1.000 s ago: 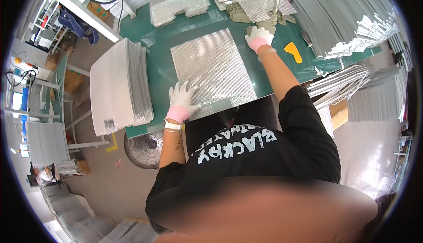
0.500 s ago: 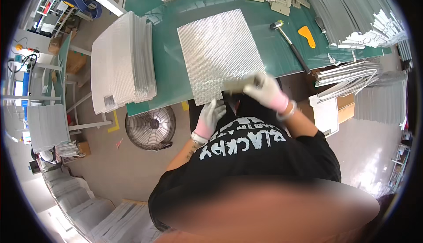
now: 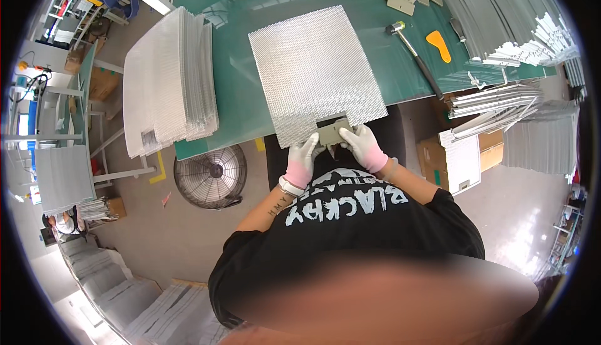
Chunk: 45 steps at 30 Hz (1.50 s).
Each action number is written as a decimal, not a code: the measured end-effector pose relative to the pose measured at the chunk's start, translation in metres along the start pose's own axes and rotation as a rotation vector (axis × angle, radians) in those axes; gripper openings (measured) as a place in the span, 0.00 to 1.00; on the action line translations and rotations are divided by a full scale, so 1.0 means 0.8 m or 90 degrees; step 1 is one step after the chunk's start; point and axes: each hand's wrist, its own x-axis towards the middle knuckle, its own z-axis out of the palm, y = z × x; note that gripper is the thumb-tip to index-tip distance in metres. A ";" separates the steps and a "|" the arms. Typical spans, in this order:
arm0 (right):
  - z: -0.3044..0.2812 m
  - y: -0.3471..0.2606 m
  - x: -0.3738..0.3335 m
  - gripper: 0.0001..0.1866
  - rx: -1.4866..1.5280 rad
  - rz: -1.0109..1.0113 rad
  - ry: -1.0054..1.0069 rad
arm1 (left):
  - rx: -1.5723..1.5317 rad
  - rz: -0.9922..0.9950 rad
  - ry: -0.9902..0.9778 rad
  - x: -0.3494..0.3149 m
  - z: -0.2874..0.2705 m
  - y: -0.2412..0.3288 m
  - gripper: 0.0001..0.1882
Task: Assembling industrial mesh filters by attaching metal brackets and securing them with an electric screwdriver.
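One flat, rectangular plate (image 3: pixel 331 134) sits between gloved fingers (image 3: pixel 310 143).

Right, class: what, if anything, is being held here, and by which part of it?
A small flat grey-green piece, held near its two ends: the left fingers at its left end, the right fingers at its right.

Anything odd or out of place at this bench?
No spill or clear damage visible. The mesh sheet overhangs the green table's near edge, where the left hand and right hand hold a beige plate by its notch. Untidiest: the loose beige plates on the far side, jumbled rather than stacked.
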 end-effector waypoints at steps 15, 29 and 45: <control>0.010 0.015 0.002 0.16 0.109 0.030 0.172 | -0.104 -0.077 -0.072 0.002 0.001 -0.003 0.11; 0.014 -0.005 -0.006 0.27 -0.108 0.010 -0.197 | 0.408 -0.166 -0.799 0.010 -0.001 0.177 0.30; -0.056 0.039 -0.011 0.09 0.214 -0.149 0.201 | 1.208 0.536 -0.319 0.081 0.134 0.065 0.30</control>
